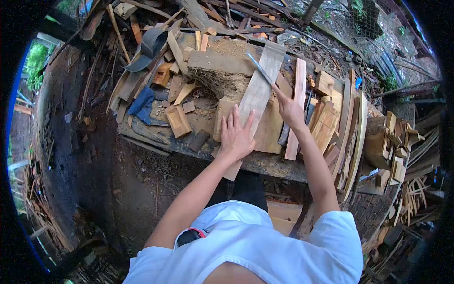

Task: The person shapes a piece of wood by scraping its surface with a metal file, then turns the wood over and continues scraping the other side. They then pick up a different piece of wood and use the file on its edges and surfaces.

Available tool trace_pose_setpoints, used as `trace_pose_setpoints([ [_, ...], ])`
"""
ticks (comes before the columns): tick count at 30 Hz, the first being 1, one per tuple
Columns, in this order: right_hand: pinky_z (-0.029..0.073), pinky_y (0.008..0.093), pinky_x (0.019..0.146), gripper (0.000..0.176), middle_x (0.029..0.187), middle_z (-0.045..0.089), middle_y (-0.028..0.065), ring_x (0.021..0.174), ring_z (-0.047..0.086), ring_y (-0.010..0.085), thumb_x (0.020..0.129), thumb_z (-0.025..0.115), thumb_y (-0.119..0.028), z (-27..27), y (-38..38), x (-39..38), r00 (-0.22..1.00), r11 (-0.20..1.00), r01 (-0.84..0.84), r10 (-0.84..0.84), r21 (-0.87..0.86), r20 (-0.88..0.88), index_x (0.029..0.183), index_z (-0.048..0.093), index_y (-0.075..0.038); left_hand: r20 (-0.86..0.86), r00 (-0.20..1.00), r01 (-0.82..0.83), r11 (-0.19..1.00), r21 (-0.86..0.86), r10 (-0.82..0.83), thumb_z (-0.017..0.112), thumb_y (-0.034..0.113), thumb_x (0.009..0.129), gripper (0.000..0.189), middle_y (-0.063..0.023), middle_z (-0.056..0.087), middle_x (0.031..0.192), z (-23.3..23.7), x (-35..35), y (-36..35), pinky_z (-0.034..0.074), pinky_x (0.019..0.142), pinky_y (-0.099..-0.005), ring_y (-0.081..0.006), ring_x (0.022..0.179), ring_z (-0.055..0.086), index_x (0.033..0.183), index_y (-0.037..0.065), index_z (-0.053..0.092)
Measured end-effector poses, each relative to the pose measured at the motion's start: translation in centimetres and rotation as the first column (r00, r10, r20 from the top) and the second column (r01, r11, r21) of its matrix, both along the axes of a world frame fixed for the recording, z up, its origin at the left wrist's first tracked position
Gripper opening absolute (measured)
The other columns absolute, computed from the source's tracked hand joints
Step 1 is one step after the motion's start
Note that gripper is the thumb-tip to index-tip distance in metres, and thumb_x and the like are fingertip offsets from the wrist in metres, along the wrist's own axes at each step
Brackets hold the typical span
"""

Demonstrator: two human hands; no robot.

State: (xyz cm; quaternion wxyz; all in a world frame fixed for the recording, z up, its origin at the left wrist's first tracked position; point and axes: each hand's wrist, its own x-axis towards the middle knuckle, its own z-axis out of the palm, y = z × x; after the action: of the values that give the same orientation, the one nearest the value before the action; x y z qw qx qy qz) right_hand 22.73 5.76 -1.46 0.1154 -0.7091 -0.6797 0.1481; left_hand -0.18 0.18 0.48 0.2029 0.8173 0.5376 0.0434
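Note:
A long grey wooden plank [259, 90] slants across the workbench [208, 150], its near end jutting past the front edge. My left hand [238, 137] lies flat on the lower part of this plank, fingers spread. My right hand [289, 110] is closed round one end of a slim, straight, bluish-grey tool [259, 67]; its exact kind does not show. The tool crosses over the plank's upper half, pointing away to the left. Beneath the plank sit a wide wooden block [268, 135] and a thick, rough-hewn piece of wood [222, 80].
To the right, a pinkish wood strip [296, 104] lies beside several boards and a light block [324, 83]. At left are a hollowed wooden box [178, 120], a blue cloth [142, 105] and a curled dark sheet [150, 46]. Scrap wood is heaped behind the bench.

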Motion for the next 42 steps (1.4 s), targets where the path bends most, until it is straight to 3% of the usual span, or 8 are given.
trace_pose_setpoints([
  [8,0.051,0.0531,0.066,0.044,0.084,0.068,0.0226,0.077,0.067,0.0408,0.101,0.041,-0.029,-0.1,4.9,1.7,0.997,0.999,0.039,-0.04,0.014,0.073,0.144,0.04,-0.041,-0.003,1.0,0.021,1.0,-0.005,-0.021,0.071,0.036,0.075,0.099,-0.032,0.011,0.155,-0.3,0.0,-0.1,0.018,0.116,-0.0573,-0.0462,0.142,0.021,0.157,0.024,0.017],
  [10,0.051,0.053,0.066,0.044,0.083,0.067,0.0232,0.077,0.068,0.0408,0.102,0.041,-0.029,-1.3,4.1,1.3,1.0,0.994,0.02,-0.02,0.103,-0.001,0.144,0.041,-0.041,0.003,1.0,0.018,1.0,-0.001,-0.018,0.071,0.037,0.075,0.099,-0.032,0.011,0.155,-0.2,0.0,0.1,0.018,0.116,-0.0569,-0.0463,0.142,0.021,0.157,0.024,0.017],
  [15,0.052,0.0529,0.063,0.047,0.08,0.066,0.0242,0.072,0.067,0.0407,0.101,0.042,-0.026,0.9,-1.9,-1.4,0.998,0.999,0.035,-0.035,0.001,-0.044,0.145,0.039,-0.041,-0.031,0.999,0.012,1.0,-0.016,-0.013,0.071,0.037,0.075,0.098,-0.0317,0.011,0.155,0.2,0.0,0.1,0.019,0.116,-0.0563,-0.045,0.142,0.023,0.156,0.024,0.018],
  [21,0.052,0.0522,0.061,0.046,0.079,0.067,0.0221,0.071,0.068,0.0393,0.101,0.04,-0.027,-0.2,2.7,0.3,0.994,0.997,0.06,-0.064,0.045,0.085,0.145,0.039,-0.038,-0.016,1.0,0.017,1.0,0.001,-0.017,0.071,0.036,0.074,0.098,-0.0323,0.012,0.155,-0.2,-0.1,0.1,0.018,0.117,-0.0559,-0.0451,0.142,0.023,0.156,0.024,0.018],
  [23,0.052,0.0532,0.066,0.045,0.091,0.067,0.0244,0.078,0.067,0.0433,0.102,0.038,-0.031,-0.4,3.1,0.2,0.995,0.995,0.096,-0.096,0.023,0.013,0.146,0.037,-0.04,-0.015,1.0,0.019,1.0,0.009,-0.019,0.071,0.036,0.074,0.1,-0.0324,0.011,0.155,-0.4,-0.1,-0.2,0.02,0.116,-0.0555,-0.0472,0.14,0.025,0.157,0.024,0.016],
  [28,0.051,0.0526,0.062,0.046,0.08,0.065,0.0266,0.074,0.067,0.0431,0.103,0.04,-0.027,2.6,-5.2,-4.9,0.992,0.981,0.117,-0.122,-0.152,-0.023,0.148,0.036,-0.036,0.009,1.0,-0.012,1.0,0.02,0.012,0.071,0.035,0.074,0.102,-0.0326,0.011,0.155,-0.7,0.0,0.1,0.022,0.116,-0.0549,-0.0492,0.138,0.029,0.157,0.021,0.014],
  [35,0.05,0.0553,0.066,0.045,0.082,0.065,0.0281,0.075,0.064,0.047,0.102,0.04,-0.027,1.9,-3.2,-4.5,0.988,0.989,0.145,-0.145,-0.011,-0.059,0.147,0.038,-0.033,-0.01,1.0,-0.002,0.999,-0.045,0.001,0.073,0.037,0.073,0.104,-0.032,0.011,0.156,-0.5,0.2,0.0,0.016,0.118,-0.054,-0.0452,0.143,0.02,0.156,0.014,0.014],
  [42,0.051,0.0562,0.064,0.057,0.078,0.067,0.0245,0.07,0.067,0.0428,0.097,0.044,-0.019,2.4,-8.3,-7.2,0.984,0.982,0.154,-0.162,-0.107,-0.078,0.149,0.032,-0.039,-0.048,0.999,-0.006,0.999,-0.052,0.004,0.072,0.038,0.076,0.108,-0.0308,0.007,0.157,-0.1,0.1,0.3,0.019,0.118,-0.0515,-0.0472,0.141,0.024,0.156,0.009,0.007],
])
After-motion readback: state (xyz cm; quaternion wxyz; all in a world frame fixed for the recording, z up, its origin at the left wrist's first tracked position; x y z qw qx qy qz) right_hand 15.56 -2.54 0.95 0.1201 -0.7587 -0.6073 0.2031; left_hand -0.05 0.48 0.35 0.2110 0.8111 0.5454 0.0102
